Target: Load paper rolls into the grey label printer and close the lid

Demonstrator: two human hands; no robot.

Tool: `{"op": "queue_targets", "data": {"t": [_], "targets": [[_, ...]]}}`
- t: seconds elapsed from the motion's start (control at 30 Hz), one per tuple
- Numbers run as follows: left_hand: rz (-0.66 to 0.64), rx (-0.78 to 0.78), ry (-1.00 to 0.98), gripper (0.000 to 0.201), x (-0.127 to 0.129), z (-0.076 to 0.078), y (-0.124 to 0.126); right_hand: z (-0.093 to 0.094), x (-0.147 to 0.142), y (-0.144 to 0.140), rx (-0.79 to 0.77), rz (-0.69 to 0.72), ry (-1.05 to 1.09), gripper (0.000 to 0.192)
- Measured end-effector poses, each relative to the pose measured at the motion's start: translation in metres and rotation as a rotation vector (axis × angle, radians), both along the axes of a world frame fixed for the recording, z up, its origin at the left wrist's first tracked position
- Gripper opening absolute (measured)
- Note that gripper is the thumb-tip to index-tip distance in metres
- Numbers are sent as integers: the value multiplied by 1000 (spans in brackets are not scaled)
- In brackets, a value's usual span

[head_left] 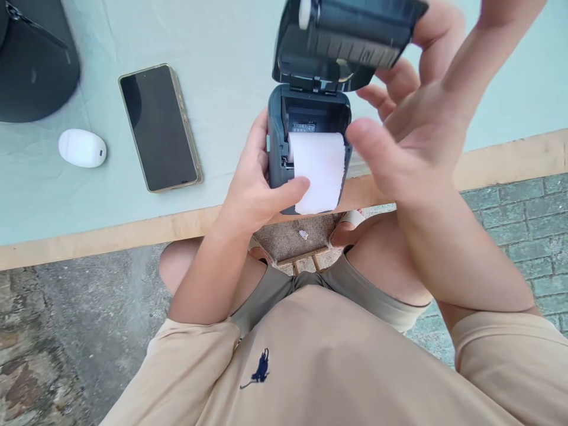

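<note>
A small dark grey printer is held over the table's near edge with its lid flipped up and back. A white paper roll sits in the open bay, its loose end hanging over the front. My left hand grips the printer's left side, thumb pressed on the paper. My right hand hovers at the printer's right with fingers spread, the fingertips near the raised lid; whether they touch it is unclear.
A black smartphone lies face up on the pale green table. Left of it rest a white oval object and a dark cap. The table's wooden edge runs across; stone paving lies below.
</note>
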State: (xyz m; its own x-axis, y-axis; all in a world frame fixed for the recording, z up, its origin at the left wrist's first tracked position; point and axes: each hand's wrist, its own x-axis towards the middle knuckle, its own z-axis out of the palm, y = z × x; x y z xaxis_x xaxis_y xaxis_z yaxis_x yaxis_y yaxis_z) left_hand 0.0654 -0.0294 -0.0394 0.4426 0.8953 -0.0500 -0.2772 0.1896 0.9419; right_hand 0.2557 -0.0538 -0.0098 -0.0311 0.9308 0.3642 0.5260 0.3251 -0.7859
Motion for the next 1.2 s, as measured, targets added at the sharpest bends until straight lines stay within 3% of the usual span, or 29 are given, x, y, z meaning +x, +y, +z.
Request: {"op": "queue_targets", "data": {"t": [0.1, 0.17, 0.3, 0.4, 0.63, 0.97, 1.1, 1.2], "targets": [[-15, 41, 35, 66, -1, -2, 1, 5, -6, 3, 172, -25, 122, 23], [-18, 70, 72, 69, -1, -7, 3, 5, -7, 7, 235, -7, 84, 9], [-41, 294, 106, 86, -1, -27, 9, -2, -1, 13, 262, 140, -3, 9], [-83, 386, 128, 87, -1, -37, 12, -8, 5, 13, 279, 205, -43, 14], [-37, 404, 90, 99, 3, -44, 15, -7, 6, 7, -23, 271, 70, 45], [-60, 388, 39, 110, 0, -53, 21, -7, 5, 4, -16, 256, 120, 44], [-92, 372, -18, 103, -2, -50, 23, -8, 6, 7, -129, 322, 293, 52], [-127, 282, -98, 86, -2, -42, 19, -7, 4, 9, -239, 380, 400, 51]]}}
